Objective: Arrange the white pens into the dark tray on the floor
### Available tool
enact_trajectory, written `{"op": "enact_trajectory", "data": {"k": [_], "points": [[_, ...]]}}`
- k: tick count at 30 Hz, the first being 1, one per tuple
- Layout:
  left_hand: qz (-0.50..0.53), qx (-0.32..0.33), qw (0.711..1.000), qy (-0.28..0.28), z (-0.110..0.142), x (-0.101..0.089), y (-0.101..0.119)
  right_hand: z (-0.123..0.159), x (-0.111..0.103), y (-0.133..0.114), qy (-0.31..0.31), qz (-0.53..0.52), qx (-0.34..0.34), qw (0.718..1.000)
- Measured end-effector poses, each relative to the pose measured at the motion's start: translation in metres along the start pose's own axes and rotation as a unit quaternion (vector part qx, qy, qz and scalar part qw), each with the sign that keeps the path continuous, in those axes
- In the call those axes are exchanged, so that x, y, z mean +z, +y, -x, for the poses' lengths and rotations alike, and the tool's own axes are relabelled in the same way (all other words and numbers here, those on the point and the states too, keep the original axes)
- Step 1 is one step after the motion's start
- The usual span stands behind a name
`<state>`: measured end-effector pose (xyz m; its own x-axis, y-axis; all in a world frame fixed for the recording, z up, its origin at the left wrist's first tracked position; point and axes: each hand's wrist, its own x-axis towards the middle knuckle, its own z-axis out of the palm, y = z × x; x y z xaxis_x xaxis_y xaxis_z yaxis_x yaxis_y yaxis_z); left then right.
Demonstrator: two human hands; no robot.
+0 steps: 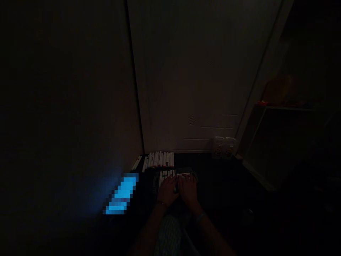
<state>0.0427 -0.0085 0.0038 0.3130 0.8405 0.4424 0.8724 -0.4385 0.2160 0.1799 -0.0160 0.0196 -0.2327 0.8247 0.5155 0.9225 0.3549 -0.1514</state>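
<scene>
Head view: left hand (168, 189) and right hand (188, 188) meet over white markers (166, 173), lower centre; their grip, I can't tell. These look light, stiff, perhaps slippery: best pinched mid-barrel. More markers (160, 159) lie just above.

Slim white pen-shaped sticks (160, 159) look smooth plastic, two upright see-through boxes (223, 147) read clear glossy plastic, pale flat wall panel (191, 78) matt and mostly smooth with fine raised lines, dark surface (218, 181) matt.

Two hands (178, 189) over white markers (166, 174)
</scene>
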Motion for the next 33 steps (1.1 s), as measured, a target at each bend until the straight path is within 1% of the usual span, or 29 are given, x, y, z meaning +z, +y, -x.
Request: {"op": "enact_trajectory", "data": {"k": [9,14,20,22,24,27,29,31,33], "points": [[0.001,-0.010,1.000,-0.018,-0.001,0.002,-0.001,-0.001,0.001,0.000,0.020,0.005,-0.007,1.000],[0.006,-0.003,1.000,-0.015,0.000,0.001,-0.002,-0.001,0.004,0.001,0.031,0.008,-0.005,0.999],[0.008,-0.008,1.000,-0.006,0.000,-0.003,0.000,0.001,0.004,0.001,0.046,-0.007,-0.023,0.999],[0.012,-0.004,1.000,0.001,0.001,-0.005,0.001,0.002,0.003,0.002,0.058,-0.021,-0.008,0.998],[0.015,-0.011,1.000,0.020,0.004,-0.007,0.001,0.003,-0.001,0.004,0.074,-0.034,0.027,0.996],[0.020,-0.007,0.999,0.042,0.009,-0.009,0.001,0.006,-0.008,0.018,0.098,-0.048,0.073,0.991],[0.027,0.012,0.999,0.046,0.009,-0.012,0.000,0.009,-0.011,0.036,0.103,-0.056,0.076,0.990],[0.037,0.016,0.998,0.052,0.005,-0.020,-0.001,0.013,-0.010,0.059,0.104,-0.061,0.085,0.989],[0.043,-0.007,0.997,0.069,-0.006,-0.035,-0.004,0.016,-0.004,0.081,0.090,-0.072,0.109,0.987]]}}
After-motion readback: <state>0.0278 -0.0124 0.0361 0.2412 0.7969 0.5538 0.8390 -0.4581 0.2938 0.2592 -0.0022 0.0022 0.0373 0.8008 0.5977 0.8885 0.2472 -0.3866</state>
